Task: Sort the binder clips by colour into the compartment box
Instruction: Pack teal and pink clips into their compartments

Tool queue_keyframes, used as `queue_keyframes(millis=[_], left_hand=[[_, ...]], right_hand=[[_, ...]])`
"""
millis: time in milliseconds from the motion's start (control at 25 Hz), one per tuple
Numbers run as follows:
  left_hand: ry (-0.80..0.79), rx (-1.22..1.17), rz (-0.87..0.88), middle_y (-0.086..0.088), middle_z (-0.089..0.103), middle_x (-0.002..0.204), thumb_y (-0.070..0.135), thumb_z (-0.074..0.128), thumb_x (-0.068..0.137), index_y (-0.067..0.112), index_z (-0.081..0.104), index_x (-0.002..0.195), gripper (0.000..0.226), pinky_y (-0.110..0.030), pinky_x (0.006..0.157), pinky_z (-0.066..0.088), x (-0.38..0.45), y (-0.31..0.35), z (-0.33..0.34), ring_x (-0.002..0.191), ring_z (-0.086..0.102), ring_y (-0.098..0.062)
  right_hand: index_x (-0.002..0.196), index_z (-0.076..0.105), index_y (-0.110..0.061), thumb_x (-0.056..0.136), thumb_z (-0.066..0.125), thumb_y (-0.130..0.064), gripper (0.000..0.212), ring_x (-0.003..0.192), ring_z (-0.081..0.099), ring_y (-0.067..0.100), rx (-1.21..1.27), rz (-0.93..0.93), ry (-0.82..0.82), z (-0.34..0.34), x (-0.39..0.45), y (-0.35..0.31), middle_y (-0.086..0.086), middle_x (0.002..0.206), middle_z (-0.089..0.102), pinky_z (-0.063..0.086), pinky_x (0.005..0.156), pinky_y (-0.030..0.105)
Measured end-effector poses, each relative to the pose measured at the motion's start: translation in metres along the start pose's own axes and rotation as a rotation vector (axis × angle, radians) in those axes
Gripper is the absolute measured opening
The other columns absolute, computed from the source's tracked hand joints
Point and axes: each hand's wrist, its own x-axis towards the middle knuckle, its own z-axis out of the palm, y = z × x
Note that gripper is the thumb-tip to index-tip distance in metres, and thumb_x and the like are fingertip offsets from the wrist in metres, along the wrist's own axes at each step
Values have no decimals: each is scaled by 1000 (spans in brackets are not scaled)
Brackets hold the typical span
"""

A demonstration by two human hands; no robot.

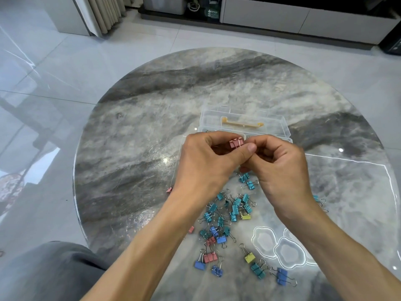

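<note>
Head view, nearest first: loose binder clips lie scattered on the marble table (134, 118) just in front of the person. At the near edge sit a blue clip (199, 264), a pink clip (210, 257), a yellow clip (250, 257), a teal clip (257, 270) and another blue clip (282, 276). Slightly farther, between the two forearms, lies the thickest heap, mostly teal clips (234, 208) with one more yellow clip (245, 216) among them. A few pink ones lie apart on the left, partly hidden by the left arm.

Above the pile the two hands meet. The left hand (204, 161) has its fingers curled, with the thumb stretched toward the right hand, and a pink binder clip (236, 143) sits pinched at its fingertips. The right hand (280, 168) has its fingers curled in close beside that clip; whether they pinch it too, or some other small thing, I cannot tell.

Beyond the hands stands the clear compartment box (275, 121), its lid open and tilted back, with an amber handle (242, 123) showing. The hands cover most of its compartments, so what already lies inside cannot be seen.

Judging by the many clips of all four colours left on the table, the sorting looks far from finished; pink seems the colour in hand, and the teal heap appears untouched.
</note>
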Motion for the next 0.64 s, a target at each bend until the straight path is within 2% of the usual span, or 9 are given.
queue_keyframes(millis=[120, 200, 280, 320, 360, 440, 520, 560, 640], left_hand=[[-104, 11, 9, 0, 78, 82, 15, 75, 87, 16, 77, 90, 4, -13, 65, 52, 0, 0, 0, 76, 73, -4], [-94, 237, 147, 1, 75, 78, 28, 67, 94, 14, 77, 89, 18, -14, 60, 48, 1, -7, 2, 69, 69, -3], [-16, 441, 264, 0, 68, 71, 41, 54, 99, 12, 74, 83, 38, -29, 57, 48, 1, -13, 5, 63, 63, -13], [5, 424, 261, -4, 68, 69, 41, 49, 101, 9, 72, 81, 44, -34, 57, 49, 2, -15, 5, 62, 62, -19], [-2, 294, 188, -8, 69, 69, 37, 46, 103, 8, 72, 82, 45, -35, 58, 51, 4, -17, 5, 61, 61, -21], [-69, -81, 3, -12, 68, 75, 25, 46, 104, 5, 73, 90, 37, -29, 59, 51, 7, -13, 4, 64, 58, -19], [-60, -246, -74, -17, 65, 77, 22, 53, 101, 4, 73, 92, 28, -25, 58, 49, 8, -11, 2, 66, 56, -19], [-3, -219, -73, -18, 66, 76, 22, 59, 98, 5, 74, 90, 25, -25, 57, 50, 7, -10, 2, 65, 57, -19], [94, -135, -50, -18, 72, 79, 28, 65, 94, 10, 78, 86, 23, -31, 62, 56, 5, -11, 3, 67, 63, -23]], right_hand=[[84, 70, -10, 91, 67, -5, 10, 66, 66, 18, -2, 15, -21, -3, 0, 1, 15, 77, 71, 56, 60, 29], [81, 72, -12, 93, 65, -7, 14, 61, 64, 16, -112, -62, -5, -6, 0, 1, 7, 70, 71, 57, 58, 33], [78, 73, -14, 93, 66, -11, 16, 55, 61, 14, -295, -190, -23, -8, 2, -6, -1, 64, 67, 55, 55, 34], [76, 72, -12, 91, 67, -14, 17, 54, 60, 16, -313, -215, -39, -10, 3, -8, 0, 62, 66, 54, 54, 35], [73, 71, -9, 89, 66, -15, 17, 53, 57, 20, -233, -182, -50, -12, 5, -10, 3, 61, 64, 52, 51, 36], [68, 68, -9, 82, 63, -12, 15, 50, 51, 18, 197, 34, -123, -14, 8, -16, 10, 59, 58, 44, 48, 30], [69, 67, -11, 80, 64, -13, 12, 48, 48, 16, 442, 197, -186, -13, 9, -16, 9, 59, 56, 41, 48, 28], [69, 67, -10, 80, 65, -13, 12, 48, 48, 17, 377, 179, -172, -11, 8, -13, 11, 59, 56, 41, 47, 29], [71, 68, -6, 85, 64, -14, 16, 49, 48, 21, 18, -34, -86, -11, 5, -6, 15, 59, 56, 43, 47, 35]])
